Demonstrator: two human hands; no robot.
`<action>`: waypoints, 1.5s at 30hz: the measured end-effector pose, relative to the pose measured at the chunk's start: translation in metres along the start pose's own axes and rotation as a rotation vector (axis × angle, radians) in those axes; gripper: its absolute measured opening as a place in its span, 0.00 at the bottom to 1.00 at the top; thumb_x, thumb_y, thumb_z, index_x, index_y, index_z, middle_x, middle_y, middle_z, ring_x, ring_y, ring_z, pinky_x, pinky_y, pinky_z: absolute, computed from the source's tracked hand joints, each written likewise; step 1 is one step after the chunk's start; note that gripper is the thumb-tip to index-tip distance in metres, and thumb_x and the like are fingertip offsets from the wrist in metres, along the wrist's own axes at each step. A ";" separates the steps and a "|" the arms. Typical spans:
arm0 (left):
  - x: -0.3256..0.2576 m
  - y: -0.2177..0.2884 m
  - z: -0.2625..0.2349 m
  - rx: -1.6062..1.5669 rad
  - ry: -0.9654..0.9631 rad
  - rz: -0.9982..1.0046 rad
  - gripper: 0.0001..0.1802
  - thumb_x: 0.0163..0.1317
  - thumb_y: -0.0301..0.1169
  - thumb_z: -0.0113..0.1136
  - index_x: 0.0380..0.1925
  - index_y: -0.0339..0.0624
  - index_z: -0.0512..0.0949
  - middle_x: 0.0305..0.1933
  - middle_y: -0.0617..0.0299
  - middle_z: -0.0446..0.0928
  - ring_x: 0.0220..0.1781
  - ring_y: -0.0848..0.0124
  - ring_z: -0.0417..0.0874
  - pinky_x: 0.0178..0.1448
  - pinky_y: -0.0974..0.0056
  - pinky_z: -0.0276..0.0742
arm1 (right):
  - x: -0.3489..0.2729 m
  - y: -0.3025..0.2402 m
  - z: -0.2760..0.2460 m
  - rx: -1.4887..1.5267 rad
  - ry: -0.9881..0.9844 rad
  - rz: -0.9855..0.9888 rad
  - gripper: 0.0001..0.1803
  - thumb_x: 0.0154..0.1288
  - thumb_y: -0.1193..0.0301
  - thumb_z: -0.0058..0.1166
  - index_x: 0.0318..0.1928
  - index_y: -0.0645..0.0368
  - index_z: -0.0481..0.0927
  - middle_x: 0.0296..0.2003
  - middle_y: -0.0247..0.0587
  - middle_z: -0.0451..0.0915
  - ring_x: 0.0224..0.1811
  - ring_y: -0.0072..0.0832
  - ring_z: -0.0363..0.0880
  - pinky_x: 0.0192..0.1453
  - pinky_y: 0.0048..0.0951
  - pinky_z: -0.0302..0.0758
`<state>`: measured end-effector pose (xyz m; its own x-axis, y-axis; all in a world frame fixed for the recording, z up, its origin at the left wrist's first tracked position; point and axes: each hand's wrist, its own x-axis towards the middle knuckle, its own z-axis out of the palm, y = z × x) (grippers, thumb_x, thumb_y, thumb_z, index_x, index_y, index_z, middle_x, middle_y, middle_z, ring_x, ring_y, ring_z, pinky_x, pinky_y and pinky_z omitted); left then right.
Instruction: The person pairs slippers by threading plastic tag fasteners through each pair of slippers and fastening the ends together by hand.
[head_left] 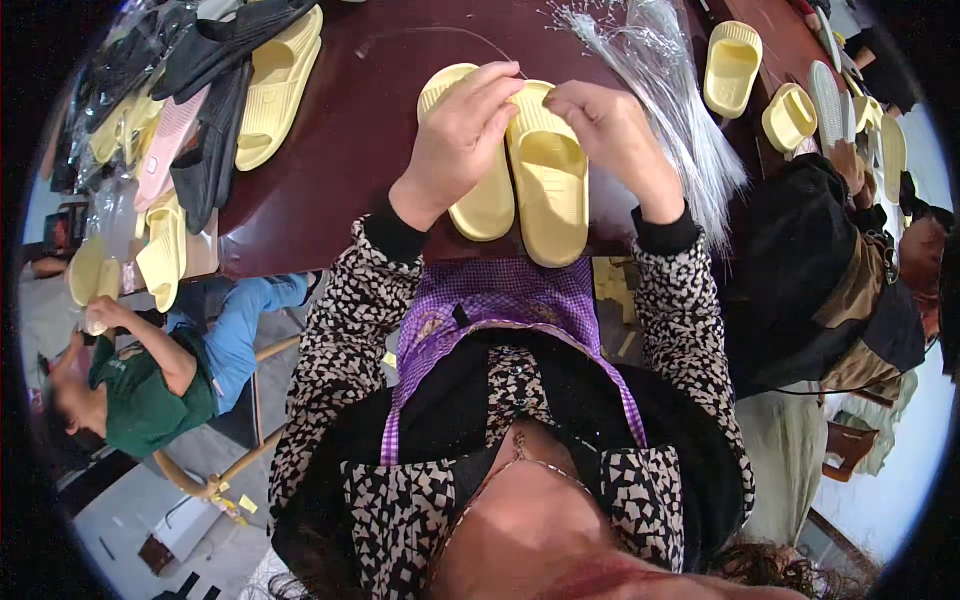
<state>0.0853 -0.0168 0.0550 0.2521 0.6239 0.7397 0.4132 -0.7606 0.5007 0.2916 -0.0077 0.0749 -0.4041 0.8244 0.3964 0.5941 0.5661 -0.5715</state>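
Note:
A pair of pale yellow slippers lies side by side on the dark red table, soles down; the left slipper (484, 205) is partly covered by my left hand (462, 135) and the right slipper (553, 195) shows almost whole. My left hand is closed over the left slipper's strap, its fingertips pinched where a thin clear plastic strand (440, 29) arcs away to the left. My right hand (605, 125) is closed in a pinch beside the right slipper's strap. What its fingertips hold is too small to make out.
A bundle of clear plastic strands (670, 100) lies right of my hands. Black, pink and yellow slippers (205, 110) pile up at left, some in clear plastic. More yellow slippers (733, 68) sit at right. A person in green (150, 390) handles slippers at left; another person in dark clothing (810, 270) works at right.

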 end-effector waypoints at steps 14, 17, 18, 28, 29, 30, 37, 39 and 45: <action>-0.043 0.032 0.000 0.005 -0.267 -0.026 0.07 0.53 0.22 0.60 0.34 0.36 0.79 0.34 0.55 0.79 0.36 0.59 0.79 0.42 0.61 0.75 | -0.043 -0.017 -0.011 -0.255 -0.062 -0.161 0.11 0.51 0.81 0.54 0.36 0.58 0.80 0.30 0.39 0.80 0.33 0.35 0.77 0.45 0.32 0.70; -0.053 0.044 0.002 -0.029 -0.327 -0.023 0.06 0.52 0.22 0.60 0.32 0.36 0.78 0.31 0.55 0.78 0.34 0.60 0.78 0.41 0.61 0.74 | -0.053 -0.017 -0.013 -0.293 -0.090 -0.075 0.10 0.50 0.79 0.55 0.35 0.56 0.79 0.31 0.37 0.80 0.34 0.34 0.76 0.49 0.33 0.67; -0.056 0.047 0.002 -0.046 -0.357 -0.021 0.06 0.52 0.23 0.61 0.32 0.36 0.78 0.30 0.55 0.78 0.33 0.60 0.77 0.40 0.61 0.74 | -0.056 -0.017 -0.013 -0.315 -0.079 -0.136 0.10 0.49 0.79 0.55 0.35 0.56 0.79 0.32 0.36 0.80 0.34 0.34 0.76 0.49 0.33 0.67; -0.092 0.064 0.006 -0.069 -0.401 -0.094 0.07 0.50 0.23 0.62 0.31 0.35 0.77 0.26 0.57 0.75 0.30 0.61 0.77 0.36 0.61 0.74 | -0.090 -0.035 -0.005 -0.435 0.062 -0.226 0.13 0.43 0.79 0.55 0.34 0.55 0.79 0.40 0.33 0.81 0.34 0.31 0.74 0.48 0.32 0.67; -0.094 0.065 0.006 -0.086 -0.407 -0.102 0.07 0.50 0.23 0.62 0.31 0.35 0.77 0.26 0.57 0.75 0.29 0.61 0.77 0.36 0.61 0.74 | -0.093 -0.035 -0.004 -0.434 0.062 -0.224 0.13 0.43 0.79 0.55 0.34 0.55 0.79 0.40 0.33 0.81 0.34 0.31 0.74 0.48 0.32 0.67; -0.095 0.066 0.006 -0.102 -0.412 -0.110 0.07 0.50 0.23 0.62 0.31 0.36 0.77 0.26 0.57 0.75 0.29 0.61 0.77 0.35 0.60 0.74 | -0.095 -0.034 -0.002 -0.412 0.036 -0.212 0.14 0.43 0.80 0.55 0.34 0.55 0.80 0.39 0.33 0.81 0.35 0.32 0.74 0.46 0.32 0.68; -0.100 0.067 0.001 -0.090 -0.383 -0.093 0.07 0.50 0.22 0.62 0.31 0.36 0.77 0.26 0.57 0.75 0.28 0.61 0.77 0.35 0.60 0.74 | -0.103 -0.031 0.007 -0.230 0.048 -0.252 0.13 0.42 0.82 0.54 0.34 0.59 0.79 0.36 0.37 0.81 0.37 0.34 0.77 0.40 0.33 0.75; -0.103 0.066 -0.003 -0.076 -0.368 -0.088 0.07 0.50 0.22 0.62 0.31 0.36 0.77 0.26 0.57 0.75 0.28 0.61 0.76 0.35 0.60 0.74 | -0.107 -0.033 0.009 -0.170 0.037 -0.253 0.13 0.43 0.82 0.54 0.34 0.60 0.78 0.35 0.39 0.81 0.37 0.36 0.78 0.40 0.34 0.76; -0.113 0.064 -0.019 -0.064 -0.356 -0.132 0.06 0.50 0.21 0.62 0.29 0.36 0.77 0.25 0.57 0.75 0.27 0.60 0.76 0.34 0.61 0.73 | -0.112 -0.047 0.012 -0.057 -0.030 -0.281 0.12 0.43 0.82 0.53 0.33 0.61 0.77 0.32 0.40 0.80 0.34 0.36 0.77 0.38 0.34 0.76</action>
<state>0.0667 -0.1390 0.0116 0.4926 0.7323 0.4702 0.4102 -0.6719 0.6167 0.3005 -0.1263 0.0489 -0.5784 0.6352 0.5118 0.4934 0.7721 -0.4006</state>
